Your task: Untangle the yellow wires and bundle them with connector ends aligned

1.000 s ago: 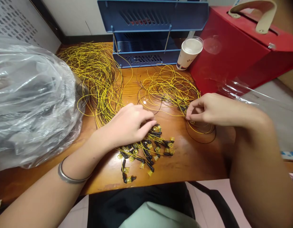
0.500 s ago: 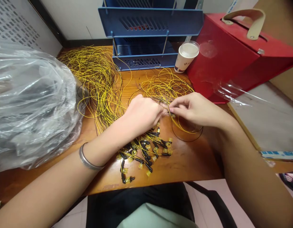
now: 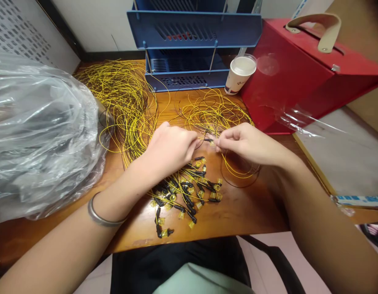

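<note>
My left hand [image 3: 175, 145] is closed in a pinch, its back toward me, and a thin wire runs out from its fingertips. Between the two hands, that wire leads to a small black connector [image 3: 208, 140] with a yellowish clear tip. My right hand [image 3: 242, 141] is closed, with thumb and forefinger pinching the connector at its tip end; the exact grip is partly hidden. Below my left hand lies a pile of black connectors [image 3: 189, 200] with yellow clear caps. Loose yellow and black wires [image 3: 216, 108] lie coiled just behind my hands.
A thick bundle of yellow and black wires [image 3: 124, 102] spreads at the back left, beside a large clear plastic bag [image 3: 44, 139]. Behind stand a blue tiered tray [image 3: 191, 30], a paper cup [image 3: 240, 73] and a red box [image 3: 287, 77] with a beige handle.
My left hand has moved left, away from my right hand, and the black connector now shows between them. My right hand has shifted slightly left.
</note>
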{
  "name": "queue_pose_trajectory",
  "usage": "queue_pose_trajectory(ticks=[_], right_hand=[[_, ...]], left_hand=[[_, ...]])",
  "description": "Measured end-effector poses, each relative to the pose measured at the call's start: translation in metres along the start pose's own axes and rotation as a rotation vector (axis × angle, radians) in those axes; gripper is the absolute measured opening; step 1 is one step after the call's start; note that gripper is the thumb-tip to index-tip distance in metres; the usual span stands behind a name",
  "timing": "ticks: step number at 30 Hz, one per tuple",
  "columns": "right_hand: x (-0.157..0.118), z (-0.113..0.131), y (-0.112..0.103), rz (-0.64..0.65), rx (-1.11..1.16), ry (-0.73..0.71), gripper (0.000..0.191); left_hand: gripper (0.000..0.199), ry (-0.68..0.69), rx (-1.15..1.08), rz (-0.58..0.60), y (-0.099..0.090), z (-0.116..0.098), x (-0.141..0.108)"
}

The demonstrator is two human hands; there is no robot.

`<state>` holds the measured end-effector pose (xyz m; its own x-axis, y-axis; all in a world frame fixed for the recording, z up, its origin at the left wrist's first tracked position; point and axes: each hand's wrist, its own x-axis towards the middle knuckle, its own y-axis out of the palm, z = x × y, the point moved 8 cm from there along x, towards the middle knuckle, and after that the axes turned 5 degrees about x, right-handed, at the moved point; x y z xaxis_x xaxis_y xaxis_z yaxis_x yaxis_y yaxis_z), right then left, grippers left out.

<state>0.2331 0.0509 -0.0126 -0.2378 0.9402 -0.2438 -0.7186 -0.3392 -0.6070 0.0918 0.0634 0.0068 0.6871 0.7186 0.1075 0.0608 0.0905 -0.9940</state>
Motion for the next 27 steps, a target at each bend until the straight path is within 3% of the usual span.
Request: queue_pose_trajectory(ticks=[4, 8, 10, 12, 14, 17, 21, 27], right_hand=[[-0.006, -0.021, -0.022, -0.052, -0.403, 0.179, 0.029], [-0.014, -0.025, -0.046, -0.215, -0.51, 0.249, 0.025], [-0.016, -0.012, -0.047, -0.293, -0.472, 0.144, 0.025], [-0.019, 0.009, -0.041, -0.337, -0.374, -0.066, 0.026], [-0.022, 0.03, -0.03, -0.331, -0.285, -0.281, 0.027], [-0.026, 0.047, -0.015, -0.299, -0.257, -0.457, 0.025], [-0.027, 0.051, -0.006, -0.275, -0.24, -0.508, 0.018], [-0.029, 0.051, -0.007, -0.339, -0.232, -0.49, 0.021]], left_hand=[[0.033, -0.022, -0.136, -0.024, -0.006, 0.013, -0.011], [0.033, 0.016, -0.245, -0.041, -0.012, 0.014, -0.018], [0.035, 0.038, -0.268, -0.034, -0.014, 0.012, -0.019], [0.035, 0.055, -0.305, -0.024, -0.015, 0.011, -0.019], [0.034, 0.048, -0.351, -0.022, -0.016, 0.012, -0.019], [0.033, 0.035, -0.403, -0.03, -0.017, 0.014, -0.019], [0.033, 0.069, -0.416, -0.057, -0.019, 0.012, -0.021], [0.022, 0.148, -0.454, -0.205, -0.027, 0.004, -0.024]])
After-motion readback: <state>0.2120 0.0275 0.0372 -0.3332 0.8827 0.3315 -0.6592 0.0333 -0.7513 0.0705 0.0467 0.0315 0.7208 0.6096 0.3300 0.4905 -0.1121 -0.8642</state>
